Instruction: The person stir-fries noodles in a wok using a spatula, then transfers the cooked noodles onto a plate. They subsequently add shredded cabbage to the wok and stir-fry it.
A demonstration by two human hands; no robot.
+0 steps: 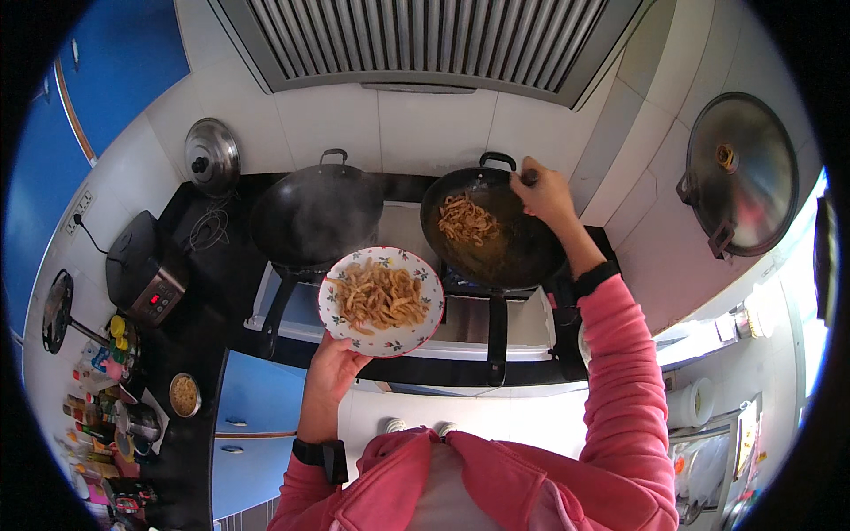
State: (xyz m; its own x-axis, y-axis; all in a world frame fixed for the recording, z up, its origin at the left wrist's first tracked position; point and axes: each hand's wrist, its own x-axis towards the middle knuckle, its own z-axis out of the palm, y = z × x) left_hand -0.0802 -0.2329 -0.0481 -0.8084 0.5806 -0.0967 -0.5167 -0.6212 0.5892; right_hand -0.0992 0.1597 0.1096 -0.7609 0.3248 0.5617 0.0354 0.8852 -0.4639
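My left hand point(337, 367) holds a white floral plate point(415, 336) by its near rim, in front of the stove. Cooked strips point(385, 297), perhaps meat, are heaped on it. My right hand point(546, 192) grips a dark handle point(529, 177) over the right side of the right wok; the utensil's lower end cannot be made out. More strips point(469, 220) lie in the left part of that black wok point(531, 255), beside some brownish liquid. The left black wok point(299, 222) holds no visible food, and steam hangs over it.
Wok handles point(497, 342) point towards me over the counter edge. A rice cooker point(149, 272), a steel lid point(212, 156), a small bowl of chopped food point(184, 395) and several bottles stand at left. A large lid point(742, 176) hangs at right; a range hood point(425, 40) is above.
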